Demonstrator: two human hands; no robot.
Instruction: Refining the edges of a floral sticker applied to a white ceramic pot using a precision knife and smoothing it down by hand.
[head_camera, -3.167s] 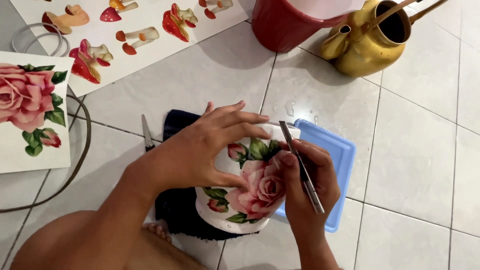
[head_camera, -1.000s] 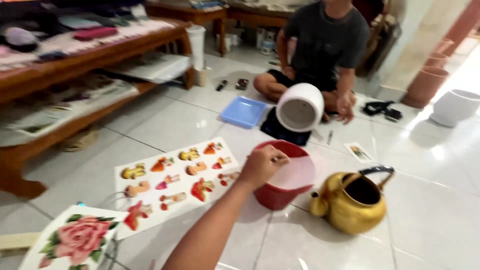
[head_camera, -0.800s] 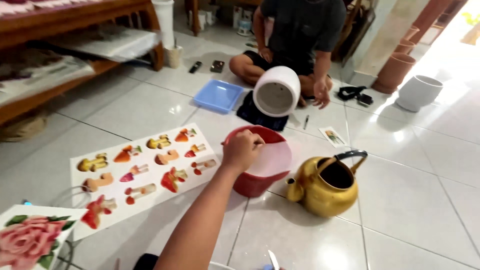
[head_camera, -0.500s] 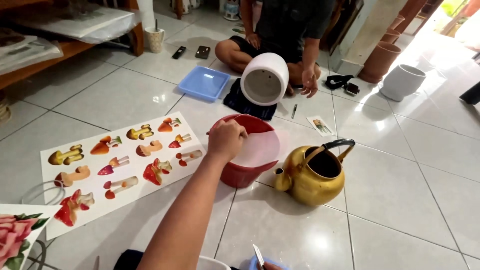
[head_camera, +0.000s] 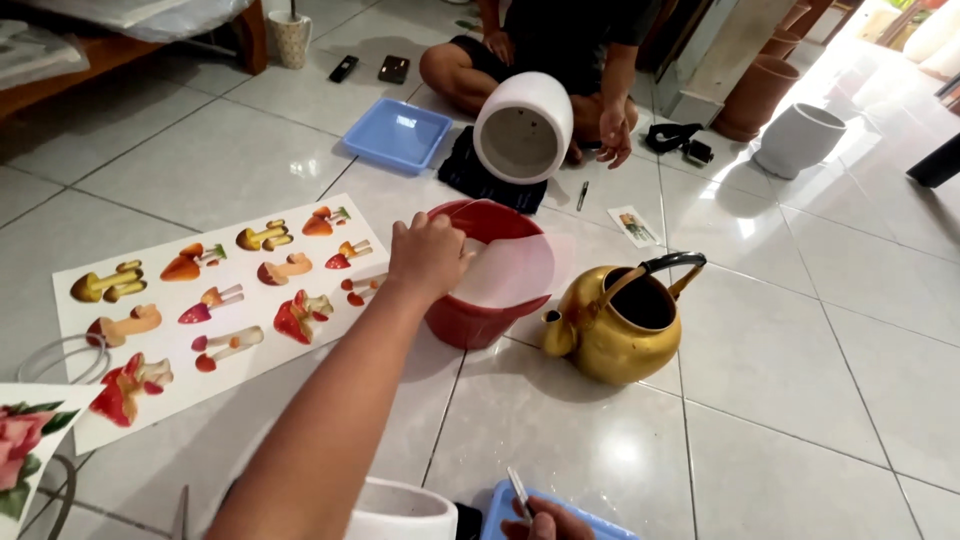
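Paper, thin and white (head_camera: 510, 272), is what my left hand (head_camera: 428, 255) has by its near edge, fingers pinched narrow on it where it droops over the rim of the red bucket (head_camera: 470, 318) standing on the tiled floor (head_camera: 800, 330), just beside the brass kettle (head_camera: 618, 322). I judge it limp and light, likely damp (it sags rather than standing stiff), so it would tear easily; best held at two corners, never dragged by one. The mushroom picture sheet (head_camera: 200, 310) lies flat to the left of the bucket. At the bottom edge of this head view my right hand (head_camera: 545, 520) is closed around a slim tool (head_camera: 519, 492) over a blue tray (head_camera: 500, 510), next to the rim of a white pot (head_camera: 405, 510). Across the floor another person sits holding a second white pot (head_camera: 522, 128).
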